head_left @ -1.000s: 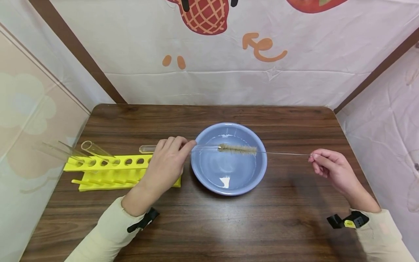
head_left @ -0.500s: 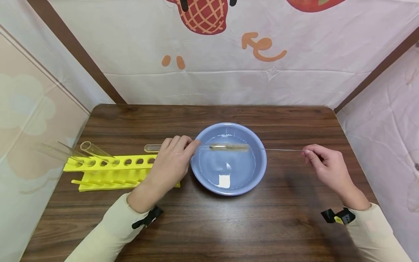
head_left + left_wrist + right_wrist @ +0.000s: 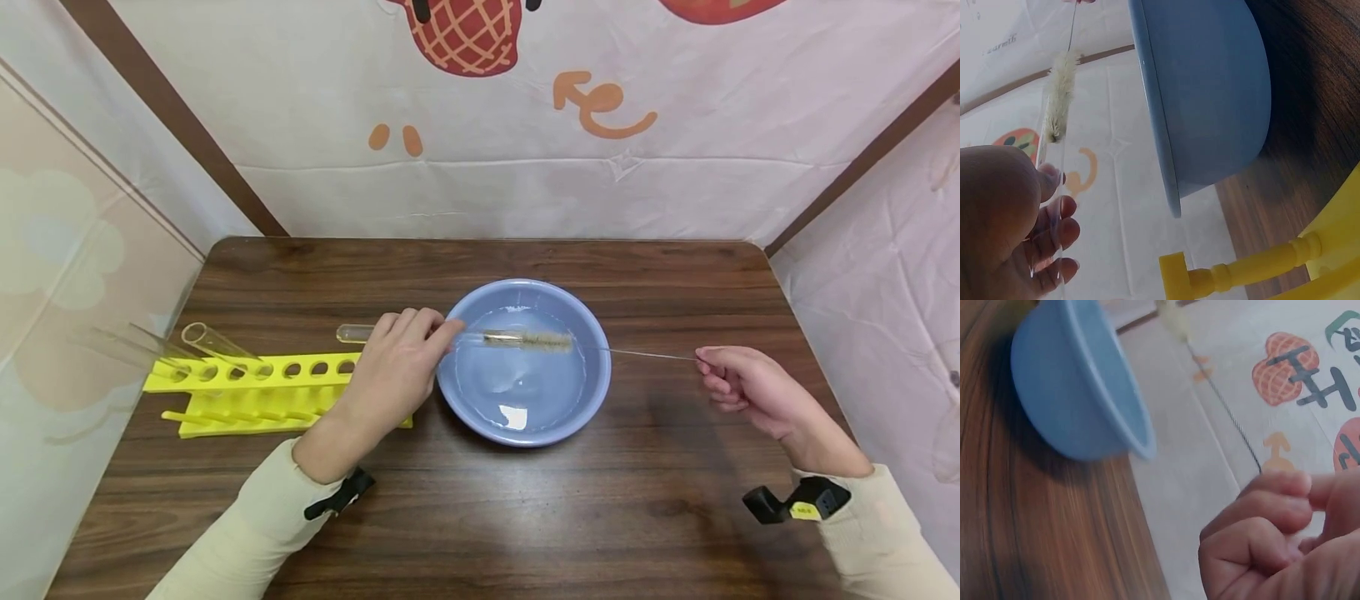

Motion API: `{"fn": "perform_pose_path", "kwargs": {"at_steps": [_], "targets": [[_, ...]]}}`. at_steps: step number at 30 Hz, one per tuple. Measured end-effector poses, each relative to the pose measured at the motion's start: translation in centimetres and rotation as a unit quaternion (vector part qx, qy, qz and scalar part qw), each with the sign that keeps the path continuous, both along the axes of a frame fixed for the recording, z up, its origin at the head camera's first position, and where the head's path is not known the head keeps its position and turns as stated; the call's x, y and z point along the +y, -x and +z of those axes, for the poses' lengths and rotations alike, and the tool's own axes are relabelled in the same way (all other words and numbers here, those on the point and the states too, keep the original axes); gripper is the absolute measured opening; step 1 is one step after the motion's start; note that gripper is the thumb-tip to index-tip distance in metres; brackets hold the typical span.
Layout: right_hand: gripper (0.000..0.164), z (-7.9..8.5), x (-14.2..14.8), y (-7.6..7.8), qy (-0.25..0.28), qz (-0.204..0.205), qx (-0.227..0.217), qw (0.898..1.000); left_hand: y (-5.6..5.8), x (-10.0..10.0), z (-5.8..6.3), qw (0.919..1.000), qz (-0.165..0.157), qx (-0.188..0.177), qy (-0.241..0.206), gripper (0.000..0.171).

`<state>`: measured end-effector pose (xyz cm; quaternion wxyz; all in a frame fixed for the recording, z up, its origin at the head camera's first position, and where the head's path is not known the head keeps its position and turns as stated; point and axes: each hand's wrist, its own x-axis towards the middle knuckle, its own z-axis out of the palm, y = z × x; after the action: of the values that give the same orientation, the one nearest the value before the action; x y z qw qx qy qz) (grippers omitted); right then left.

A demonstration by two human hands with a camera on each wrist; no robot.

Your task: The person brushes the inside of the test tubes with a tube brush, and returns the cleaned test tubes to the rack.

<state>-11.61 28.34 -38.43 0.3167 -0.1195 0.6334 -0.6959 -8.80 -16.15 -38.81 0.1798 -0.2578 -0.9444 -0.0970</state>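
Observation:
My left hand [image 3: 397, 367] grips a clear glass test tube [image 3: 354, 333] held sideways, its rounded end past my fingers to the left and its mouth over the blue basin [image 3: 517, 437]. In the left wrist view, the fingers curl round the glass. A test tube brush [image 3: 547, 341] has the front part of its pale bristles inside the tube, the rest outside the mouth. Out to the right, my right hand [image 3: 757, 392] pinches the end of the brush's thin twisted-wire handle [image 3: 1229, 412] between thumb and forefinger. Water fills part of the basin below.
A yellow test tube rack [image 3: 247, 383] stands left of the basin, partly behind my left forearm. Several glass tubes lean in its left holes, among them a wide-mouthed tube [image 3: 217, 343]. The wooden table [image 3: 525, 525] meets a printed cloth [image 3: 322, 192] at the back.
The brush first slid left, deeper into the tube, then came back out a little. My right hand moved left and turned at the wrist. The left hand shifted slightly right with the tube.

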Motion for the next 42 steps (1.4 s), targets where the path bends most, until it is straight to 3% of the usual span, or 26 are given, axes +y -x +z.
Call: {"fn": "perform_pose_path", "kwargs": {"at_steps": [2,8,16,22,27,32,36,42], "targets": [[0.040,0.0,0.1,0.0,0.040,0.007,-0.027,0.999,0.0,0.0,0.1,1.0000,-0.001,0.000,0.001,0.031],[0.037,0.1,0.3,0.2,0.031,0.002,-0.017,0.999,0.0,0.2,0.1,1.0000,-0.006,0.004,-0.002,0.031],[0.047,0.1,0.5,0.6,0.072,0.036,-0.090,0.993,0.1,0.3,0.1,0.9996,-0.008,0.027,-0.003,0.032],[0.043,-0.4,0.7,0.6,0.116,0.062,-0.107,0.986,0.0,0.2,0.2,0.9994,-0.008,0.034,0.003,0.031],[0.036,-0.5,0.7,0.3,0.111,0.037,-0.064,0.991,0.1,0.1,0.2,0.9993,-0.008,0.035,0.003,0.032],[0.031,-0.1,0.5,0.0,0.035,-0.018,0.028,0.999,0.1,0.2,0.3,0.9995,-0.012,0.029,-0.003,0.032],[0.029,0.1,0.1,-0.1,-0.013,-0.054,0.089,0.995,0.1,0.5,0.4,0.9996,-0.014,0.021,-0.007,0.032],[0.028,0.1,-0.4,0.1,-0.051,-0.083,0.129,0.987,0.3,1.0,0.6,0.9995,-0.023,0.022,-0.006,0.031]]}}
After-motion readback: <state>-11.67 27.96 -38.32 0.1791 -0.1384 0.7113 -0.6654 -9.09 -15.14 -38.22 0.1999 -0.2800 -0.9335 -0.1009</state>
